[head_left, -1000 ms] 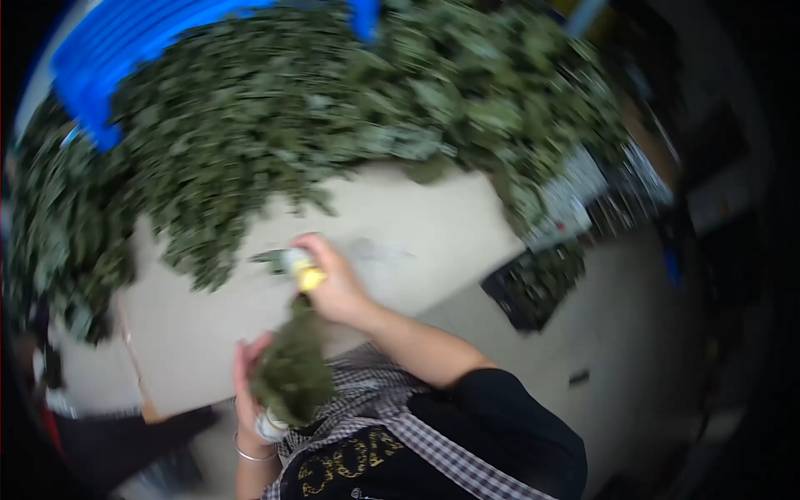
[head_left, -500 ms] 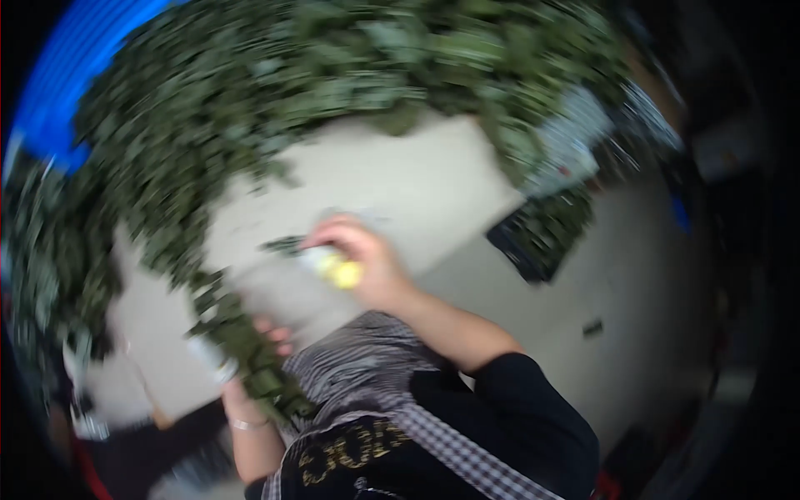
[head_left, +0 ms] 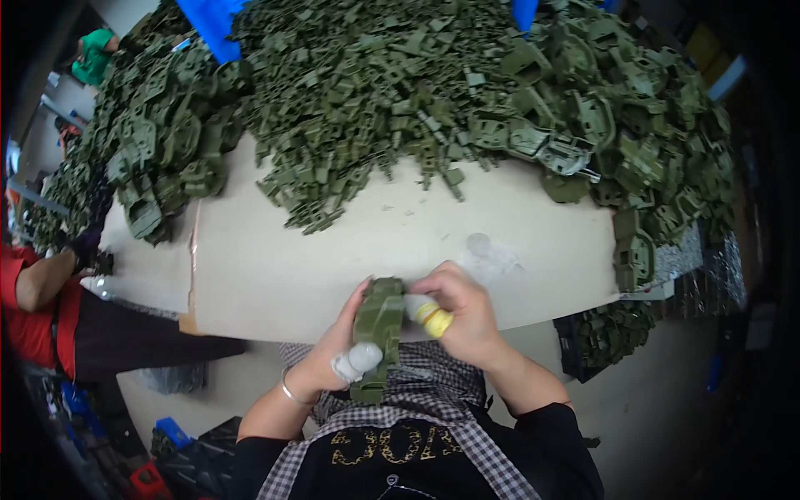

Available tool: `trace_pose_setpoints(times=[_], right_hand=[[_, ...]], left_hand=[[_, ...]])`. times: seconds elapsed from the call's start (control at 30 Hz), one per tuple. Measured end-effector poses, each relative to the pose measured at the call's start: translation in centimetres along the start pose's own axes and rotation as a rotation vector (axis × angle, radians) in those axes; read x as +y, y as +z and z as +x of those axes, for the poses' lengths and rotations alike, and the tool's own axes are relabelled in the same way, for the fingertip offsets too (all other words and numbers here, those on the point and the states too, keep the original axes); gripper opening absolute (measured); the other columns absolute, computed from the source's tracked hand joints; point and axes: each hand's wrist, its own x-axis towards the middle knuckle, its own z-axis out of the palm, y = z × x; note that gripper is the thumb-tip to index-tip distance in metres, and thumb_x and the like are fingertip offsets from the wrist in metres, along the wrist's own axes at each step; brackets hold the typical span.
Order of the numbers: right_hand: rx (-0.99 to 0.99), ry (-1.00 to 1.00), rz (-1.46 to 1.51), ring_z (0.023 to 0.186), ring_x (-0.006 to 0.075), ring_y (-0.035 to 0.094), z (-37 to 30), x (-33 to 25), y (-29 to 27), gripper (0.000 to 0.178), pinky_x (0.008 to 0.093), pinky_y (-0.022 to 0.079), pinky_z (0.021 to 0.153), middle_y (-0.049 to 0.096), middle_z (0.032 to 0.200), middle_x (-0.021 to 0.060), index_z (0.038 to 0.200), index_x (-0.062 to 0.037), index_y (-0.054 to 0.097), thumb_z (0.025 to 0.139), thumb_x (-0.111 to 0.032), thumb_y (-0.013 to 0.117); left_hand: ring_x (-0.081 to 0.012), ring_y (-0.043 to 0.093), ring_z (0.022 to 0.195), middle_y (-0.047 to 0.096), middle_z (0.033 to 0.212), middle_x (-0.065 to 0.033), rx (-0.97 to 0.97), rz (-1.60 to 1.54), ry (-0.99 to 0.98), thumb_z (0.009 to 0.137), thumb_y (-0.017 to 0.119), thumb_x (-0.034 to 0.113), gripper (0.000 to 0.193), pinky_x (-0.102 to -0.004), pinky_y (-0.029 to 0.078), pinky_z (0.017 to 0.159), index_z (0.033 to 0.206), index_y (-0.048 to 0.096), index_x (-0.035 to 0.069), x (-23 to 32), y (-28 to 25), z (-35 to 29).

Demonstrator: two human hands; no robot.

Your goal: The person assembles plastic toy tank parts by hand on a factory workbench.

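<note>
The left hand [head_left: 327, 357] grips an olive-green moulded plastic part [head_left: 379, 323] at the near edge of a pale beige desk [head_left: 275, 262]; the right hand [head_left: 468, 323], thumb wrapped white and yellow, is just beside the part. Small olive-green plastic pieces [head_left: 358, 104] heap beyond.

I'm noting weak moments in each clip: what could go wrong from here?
Seen from above, the left hand holds the green part across the near edge of the table; a slip might drop it off.

The white wrap on the left hand and yellow-banded wrap on the right hand could dull grip.

The pile of green pieces reaches the table's right edge, so a knock might tip some over.
</note>
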Motion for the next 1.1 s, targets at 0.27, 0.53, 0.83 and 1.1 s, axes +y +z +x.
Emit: trace_pose_setpoints(times=[0.27,0.53,0.83,1.1], right_hand=[[-0.497,0.017,-0.423,0.076,0.0282,0.06,-1.2,0.7,-1.9,0.019,0.0328,0.047,0.064,0.058,0.085,0.0128,0.094,-0.0011,0.053,0.079,-0.011,0.058],[-0.605,-0.259,-0.399,0.065,0.0315,0.055,-0.9,-2.0,-2.6,0.02,0.0378,0.044,0.052,0.051,0.074,0.0101,0.08,-0.003,0.046,0.07,-0.011,0.061],[-0.739,-0.218,-0.39,0.063,0.0321,0.055,0.9,-3.1,-2.6,0.019,0.0374,0.044,0.053,0.051,0.069,0.0106,0.077,-0.0019,0.047,0.067,-0.008,0.061],[-0.811,-0.221,-0.35,0.066,0.0327,0.056,2.2,-3.1,-2.6,0.017,0.0384,0.044,0.056,0.053,0.07,0.0125,0.074,-0.0017,0.047,0.067,-0.008,0.061]], left_hand=[[-0.028,0.05,0.11,0.043,0.125,-0.0197,-0.059,-0.713,-0.365,0.084,0.053,0.045,0.077,-0.0381,0.042,0.091,0.134,0.015,0.0,-0.8,2.2,-2.7],[-0.0155,0.059,0.092,0.06,0.104,-0.0103,-0.271,-0.847,-0.408,0.081,0.062,0.01,0.035,-0.0284,0.047,0.083,0.112,0.052,0.0,-2.1,3.2,-2.7],[-0.0143,0.06,0.086,0.063,0.096,-0.0067,-0.251,-0.468,-0.362,0.069,0.071,0.016,0.038,-0.0281,0.046,0.078,0.102,0.058,0.003,-2.0,2.8,-1.7],[-0.0158,0.059,0.089,0.062,0.099,-0.0083,-0.385,-0.119,0.018,0.073,0.069,0.015,0.042,-0.0296,0.048,0.078,0.109,0.055,0.001,-0.3,1.9,0.4]])
